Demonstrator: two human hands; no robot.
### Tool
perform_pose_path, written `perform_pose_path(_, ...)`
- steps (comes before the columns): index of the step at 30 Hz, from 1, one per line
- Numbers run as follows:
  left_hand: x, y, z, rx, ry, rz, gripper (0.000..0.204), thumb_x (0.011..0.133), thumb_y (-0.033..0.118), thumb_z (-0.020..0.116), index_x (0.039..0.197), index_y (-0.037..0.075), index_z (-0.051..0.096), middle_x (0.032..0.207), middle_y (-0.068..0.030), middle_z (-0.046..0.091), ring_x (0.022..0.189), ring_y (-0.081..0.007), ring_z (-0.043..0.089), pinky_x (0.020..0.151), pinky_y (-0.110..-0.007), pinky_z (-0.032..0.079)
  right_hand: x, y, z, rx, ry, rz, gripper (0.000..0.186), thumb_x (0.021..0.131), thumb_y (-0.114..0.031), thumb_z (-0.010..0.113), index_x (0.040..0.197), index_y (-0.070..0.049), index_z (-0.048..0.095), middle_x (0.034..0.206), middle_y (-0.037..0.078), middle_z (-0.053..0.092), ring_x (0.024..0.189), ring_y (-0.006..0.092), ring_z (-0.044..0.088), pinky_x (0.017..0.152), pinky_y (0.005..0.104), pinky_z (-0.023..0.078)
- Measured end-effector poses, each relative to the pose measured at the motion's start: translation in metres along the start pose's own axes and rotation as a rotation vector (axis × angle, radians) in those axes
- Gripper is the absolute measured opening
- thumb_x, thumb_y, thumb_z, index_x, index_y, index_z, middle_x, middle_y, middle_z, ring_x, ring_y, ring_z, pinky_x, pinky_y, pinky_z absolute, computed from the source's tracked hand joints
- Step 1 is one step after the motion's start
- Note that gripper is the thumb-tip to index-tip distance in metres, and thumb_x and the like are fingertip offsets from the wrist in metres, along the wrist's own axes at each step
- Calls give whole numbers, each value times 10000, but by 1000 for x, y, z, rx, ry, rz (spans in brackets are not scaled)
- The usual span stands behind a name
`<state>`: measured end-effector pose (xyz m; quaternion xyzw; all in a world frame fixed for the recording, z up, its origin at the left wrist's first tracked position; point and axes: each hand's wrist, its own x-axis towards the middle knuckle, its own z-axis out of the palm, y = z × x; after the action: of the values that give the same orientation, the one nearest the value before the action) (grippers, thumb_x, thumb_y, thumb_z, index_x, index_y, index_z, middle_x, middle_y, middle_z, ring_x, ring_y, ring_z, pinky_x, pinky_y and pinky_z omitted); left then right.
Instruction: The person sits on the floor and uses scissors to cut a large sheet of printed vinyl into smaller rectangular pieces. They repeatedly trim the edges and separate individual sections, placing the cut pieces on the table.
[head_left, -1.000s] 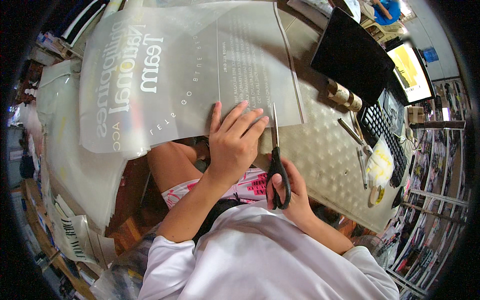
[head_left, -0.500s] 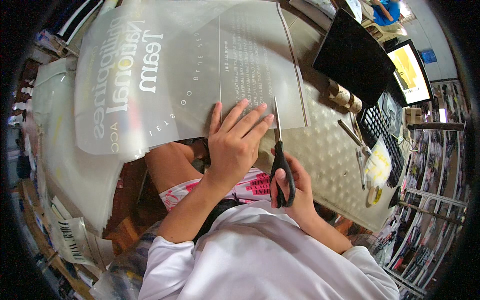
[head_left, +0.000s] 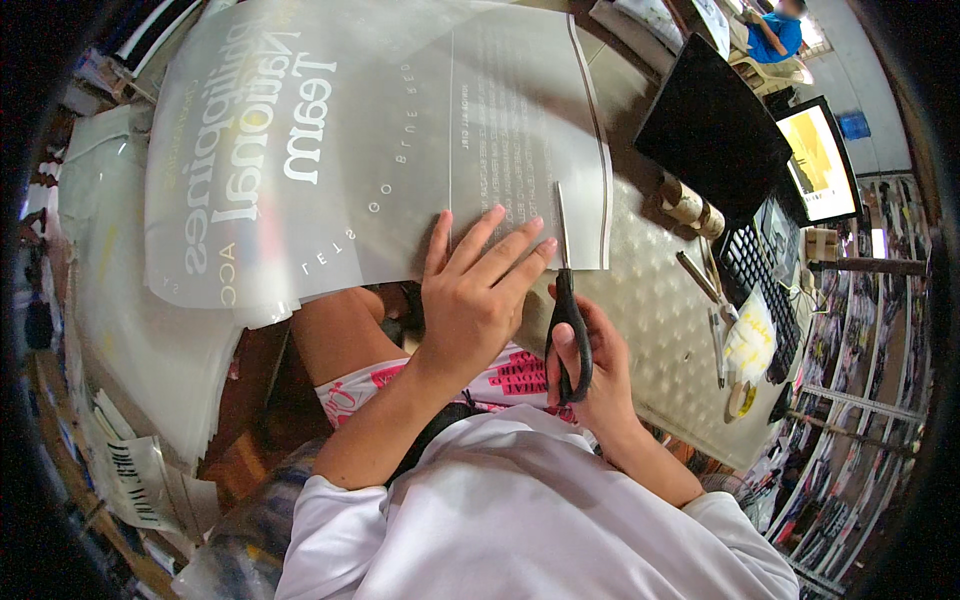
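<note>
A large translucent sheet of film (head_left: 400, 120) with white, grey and faint yellow lettering is spread over the table and reaches its near edge. Pressed on its near part is my left hand (head_left: 475, 300), fingers spread, palm down. My right hand (head_left: 602, 380) grips the black handles of a pair of scissors (head_left: 566, 310) just to the right. The blades point away from me and lie over the sheet near its right corner, close together. Whether they are cutting into the film cannot be made out.
Stacked translucent sheets (head_left: 130, 350) lie at the left. To the right are a dark monitor (head_left: 710, 130), a lit screen (head_left: 818, 160), a keyboard (head_left: 745, 255), brown rolls (head_left: 692, 206) and a white pouch (head_left: 750, 338). Packed shelves (head_left: 865, 390) stand beyond. A person in blue (head_left: 775, 35) sits far back.
The sheet's near right corner has shifted slightly left and toward me on the table. My left hand stays spread on it, and my right hand keeps hold of the scissors.
</note>
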<state>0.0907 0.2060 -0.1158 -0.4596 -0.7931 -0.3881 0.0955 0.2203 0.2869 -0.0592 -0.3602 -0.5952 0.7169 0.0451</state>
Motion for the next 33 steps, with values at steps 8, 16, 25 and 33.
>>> perform_pose_path(8, 0, 0, -6, -49, -26, -16, 327, 776, 182, 578, 1088, 167, 675, 1216, -26, 602, 1170, -275, 520, 1051, -523, 254, 22, -5, 1, -1, 39, -27, 545, 898, -308, 607, 1266, 45, 413, 572, 23, 505, 412, 92, 476, 364, 230, 361)
perform_pose_path(16, 2, 0, -5, -64, -20, -22, 308, 792, 196, 562, 1074, 163, 681, 1209, -30, 605, 1168, -285, 521, 1044, -524, 270, 44, -13, -1, -1, 36, -86, 542, 896, -326, 605, 1253, 44, 433, 642, 19, 519, 459, 66, 471, 360, 234, 381)
perform_pose_path(25, 6, 3, -8, -80, -27, -43, 354, 716, 113, 618, 1058, 176, 688, 1177, -22, 618, 1143, -284, 534, 1050, -530, 258, 69, -26, 1, 37, 27, -117, 550, 891, -333, 611, 1255, 40, 434, 705, 27, 546, 499, 64, 491, 363, 227, 397)
perform_pose_path(33, 4, 2, -10, -119, -2, -64, 309, 751, 113, 622, 1045, 184, 687, 1151, -11, 634, 1136, -278, 542, 1055, -531, 250, 90, -46, 6, 40, 66, -101, 492, 896, -316, 611, 1206, 39, 468, 706, 9, 540, 508, 58, 497, 370, 224, 396)
